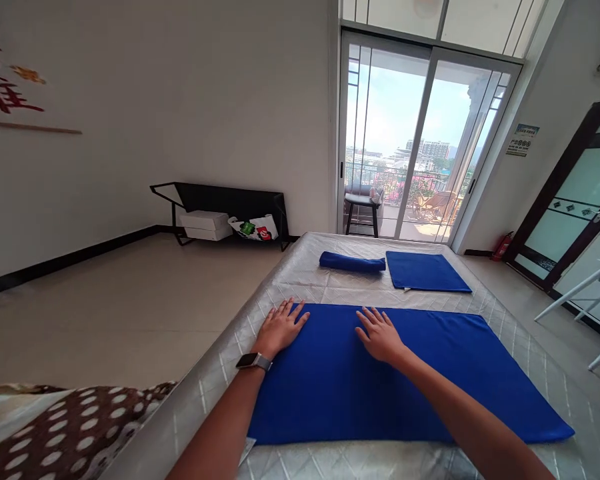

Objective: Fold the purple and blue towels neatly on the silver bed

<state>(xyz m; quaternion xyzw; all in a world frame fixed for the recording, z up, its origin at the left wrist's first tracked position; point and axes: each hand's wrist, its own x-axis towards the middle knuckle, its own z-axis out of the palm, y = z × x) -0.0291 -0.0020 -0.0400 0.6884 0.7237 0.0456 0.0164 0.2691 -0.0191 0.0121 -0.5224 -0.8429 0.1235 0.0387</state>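
Observation:
A large blue cloth (330, 380) lies spread flat on a silver-grey quilted mattress (300, 280). My left hand (281, 327) rests at the cloth's far left corner, its fingers spread over the edge, with a watch on the wrist. Near the middle of the far edge, my right hand (379, 333) lies on the cloth with its fingers apart. Beyond them sit a rolled blue cloth (353, 262) and, to its right, a folded flat blue cloth (427, 271).
A brown polka-dot blanket (75, 433) is at the lower left. Against the far wall stands a black rack (225, 198) above white boxes (205, 225) and a bag (255, 229). White furniture legs (575, 290) show at the right, and glass sliding doors (430, 47) stand behind the mattress.

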